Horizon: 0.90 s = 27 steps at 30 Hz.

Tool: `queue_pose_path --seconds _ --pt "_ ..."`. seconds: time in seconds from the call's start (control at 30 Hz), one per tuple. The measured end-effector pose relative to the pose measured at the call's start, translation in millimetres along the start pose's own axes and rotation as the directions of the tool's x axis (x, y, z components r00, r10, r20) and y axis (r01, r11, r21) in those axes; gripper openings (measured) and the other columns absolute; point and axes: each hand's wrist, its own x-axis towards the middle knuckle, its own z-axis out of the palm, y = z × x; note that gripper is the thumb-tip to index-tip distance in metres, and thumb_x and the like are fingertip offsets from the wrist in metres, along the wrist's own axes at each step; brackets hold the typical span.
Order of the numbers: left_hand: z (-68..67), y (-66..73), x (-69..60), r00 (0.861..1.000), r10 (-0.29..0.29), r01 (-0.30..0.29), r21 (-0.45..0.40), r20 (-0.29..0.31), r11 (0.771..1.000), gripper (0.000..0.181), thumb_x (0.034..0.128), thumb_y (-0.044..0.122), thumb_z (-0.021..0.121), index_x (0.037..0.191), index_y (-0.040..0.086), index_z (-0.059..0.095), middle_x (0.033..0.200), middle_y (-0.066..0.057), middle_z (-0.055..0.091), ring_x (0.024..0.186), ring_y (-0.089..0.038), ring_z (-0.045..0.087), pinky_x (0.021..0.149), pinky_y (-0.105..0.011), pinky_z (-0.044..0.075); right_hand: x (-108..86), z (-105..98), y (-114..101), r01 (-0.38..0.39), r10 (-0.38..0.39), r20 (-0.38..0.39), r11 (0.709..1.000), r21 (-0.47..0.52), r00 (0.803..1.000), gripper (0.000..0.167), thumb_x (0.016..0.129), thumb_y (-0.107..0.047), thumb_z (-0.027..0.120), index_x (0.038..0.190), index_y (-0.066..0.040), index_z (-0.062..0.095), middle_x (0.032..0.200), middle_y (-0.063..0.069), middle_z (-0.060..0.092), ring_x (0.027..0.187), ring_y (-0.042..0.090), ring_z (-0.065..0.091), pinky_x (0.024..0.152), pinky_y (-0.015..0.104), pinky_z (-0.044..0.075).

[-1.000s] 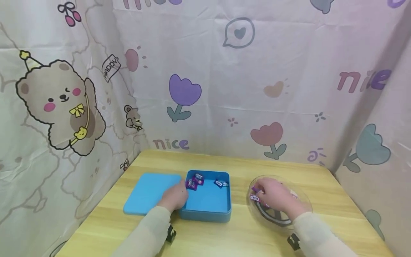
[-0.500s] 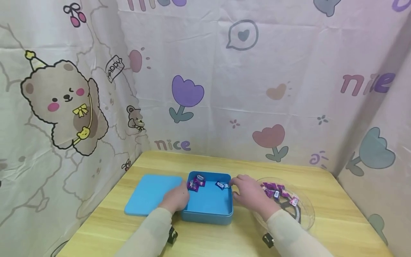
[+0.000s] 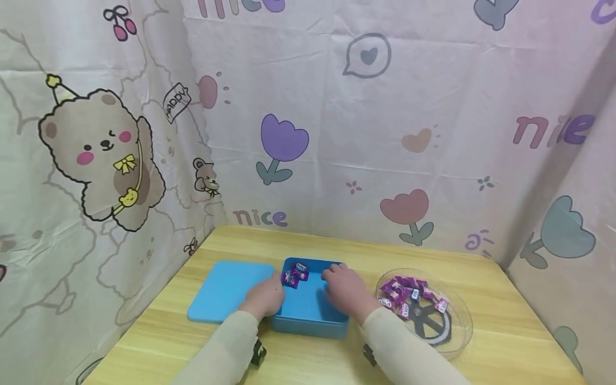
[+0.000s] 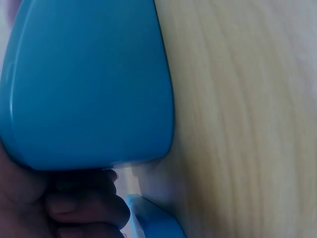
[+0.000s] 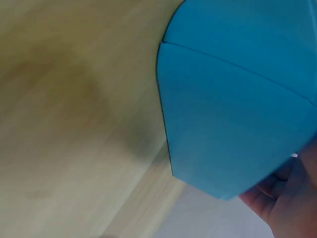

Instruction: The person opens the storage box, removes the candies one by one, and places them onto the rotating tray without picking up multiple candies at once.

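A blue rectangular box (image 3: 308, 302) stands uncovered at the middle of the wooden table. My left hand (image 3: 264, 295) grips its left side; in the left wrist view curled fingers (image 4: 89, 210) lie against the box wall. My right hand (image 3: 347, 291) reaches over the right rim with its fingers inside the box. Whatever is between those fingertips is hidden, and the right wrist view shows only part of the hand (image 5: 292, 198) behind the box wall. Several purple wrapped candies (image 3: 294, 275) lie in the box's far left corner.
A clear round plate (image 3: 464, 326) at the right holds several wrapped candies (image 3: 401, 291) and a dark wheel-like shape with spokes (image 3: 423, 315). The flat blue lid (image 3: 226, 294) lies left of the box. A printed curtain (image 3: 337, 133) hangs behind the table (image 3: 356, 363).
My right hand has moved left from the candy plate to inside the box, and now covers the candies seen at its right side. My left hand stays on the box. The view has shifted slightly.
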Motion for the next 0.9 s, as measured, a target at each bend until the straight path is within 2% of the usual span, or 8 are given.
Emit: queue_pose_path --seconds 0.2,0.4,0.47,0.67,0.9 --pt "1.6 -2.1 1.7 1.0 -0.009 0.009 0.003 -0.006 1.0 0.058 0.1049 0.017 0.041 0.154 -0.009 0.027 0.151 -0.026 0.044 0.131 -0.039 0.05 0.104 -0.062 0.041 12.3 17 -5 -0.039 0.043 0.051 0.996 -0.076 0.998 0.025 0.099 -0.024 0.065 0.117 -0.008 0.071 0.107 0.009 0.069 0.099 0.026 0.061 0.087 0.042 0.056" --pt "2.2 -2.5 2.0 1.0 -0.004 0.004 0.006 -0.008 1.0 0.059 0.105 0.018 0.042 0.155 -0.009 0.026 0.151 -0.025 0.045 0.114 -0.033 0.056 0.097 -0.057 0.047 16.1 34 -7 -0.064 0.081 0.092 0.984 -0.166 0.992 0.03 0.101 -0.027 0.064 0.12 -0.005 0.069 0.112 0.013 0.068 0.104 0.029 0.059 0.097 0.045 0.051" --pt "1.1 -1.4 1.4 1.0 -0.004 0.004 0.001 -0.006 1.0 0.059 0.1046 0.017 0.042 0.155 -0.009 0.026 0.151 -0.025 0.044 0.112 -0.032 0.056 0.096 -0.056 0.047 17.0 36 -7 -0.07 0.087 0.092 0.981 -0.179 0.992 0.032 0.1 -0.029 0.065 0.121 -0.005 0.069 0.114 0.013 0.067 0.106 0.03 0.058 0.099 0.045 0.05" --pt "-1.0 0.0 -0.2 1.0 -0.007 0.007 0.001 -0.001 1.0 0.059 0.1049 0.017 0.04 0.155 -0.01 0.025 0.153 -0.026 0.042 0.122 -0.033 0.054 0.102 -0.059 0.043 18.4 37 -6 -0.07 0.093 0.106 0.977 -0.202 0.99 0.034 0.099 -0.03 0.066 0.123 -0.005 0.068 0.114 0.012 0.068 0.105 0.029 0.058 0.097 0.044 0.05" --pt "0.7 1.0 0.1 1.0 -0.011 0.011 0.01 0.006 1.0 0.059 0.1052 0.017 0.039 0.156 -0.009 0.024 0.155 -0.024 0.04 0.114 -0.032 0.054 0.099 -0.055 0.046 15.1 36 -7 -0.064 0.088 0.107 0.977 -0.205 0.99 0.033 0.099 -0.03 0.067 0.123 -0.008 0.07 0.111 0.01 0.068 0.101 0.026 0.058 0.096 0.042 0.051"
